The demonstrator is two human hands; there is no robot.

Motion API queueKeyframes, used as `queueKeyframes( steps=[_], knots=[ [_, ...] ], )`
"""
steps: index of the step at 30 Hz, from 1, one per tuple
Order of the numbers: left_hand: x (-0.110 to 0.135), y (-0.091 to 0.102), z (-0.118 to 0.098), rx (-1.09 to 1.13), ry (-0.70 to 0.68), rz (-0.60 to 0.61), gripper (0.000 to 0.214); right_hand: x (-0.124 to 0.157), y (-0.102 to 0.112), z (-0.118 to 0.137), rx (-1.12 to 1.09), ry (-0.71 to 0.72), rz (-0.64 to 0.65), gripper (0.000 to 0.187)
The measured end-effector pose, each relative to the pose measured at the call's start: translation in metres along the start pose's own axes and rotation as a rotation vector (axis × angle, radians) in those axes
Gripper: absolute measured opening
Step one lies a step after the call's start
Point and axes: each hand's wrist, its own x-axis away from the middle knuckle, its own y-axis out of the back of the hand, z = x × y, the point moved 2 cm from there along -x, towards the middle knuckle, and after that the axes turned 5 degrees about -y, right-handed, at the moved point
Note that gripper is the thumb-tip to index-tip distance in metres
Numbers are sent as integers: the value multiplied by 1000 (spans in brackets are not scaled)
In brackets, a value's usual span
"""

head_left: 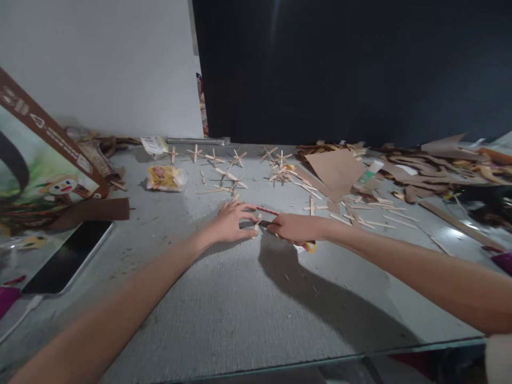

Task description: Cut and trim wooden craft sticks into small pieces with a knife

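Stick [258, 225], small and pale, lay mid-frame at my left hand's [231, 223] fingertips; from my end I couldn't tell whether that grip clamped it. My right hand's [298, 228] grip was wrapped around a yellow-ended tool [311, 246]. Crossed sticks [239, 158] dotted the upper-middle counter [208, 314]; a phone [70, 258] lay lower left.

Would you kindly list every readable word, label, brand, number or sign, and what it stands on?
No words or numbers are legible.
Brown-edged printed cardboard box: white triangular sign, apparently recycling; nearby lettering too blurred.
White printed label at the back: too blurred.
Green-and-white oblong object: too small.
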Motion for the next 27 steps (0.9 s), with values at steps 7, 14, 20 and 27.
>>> queueKeyframes(
  steps=[7, 14, 20, 27],
  knots=[
    [-1, -1, 0, 12, -8, -7, 28, 3, -6, -6, -608, -232, 193, 45],
    [1, 2, -2, 12, -4, 16, 30, 0, -11, -21, -607, -150, 168, 45],
    [1, 3, -3, 10, 11, 23, 29, 2, -12, -31, 34, 118, -356, 35],
    [0, -1, 1, 3, -11, 6, 35, -4, -21, -35, 269, 84, -392, 33]
  ],
)
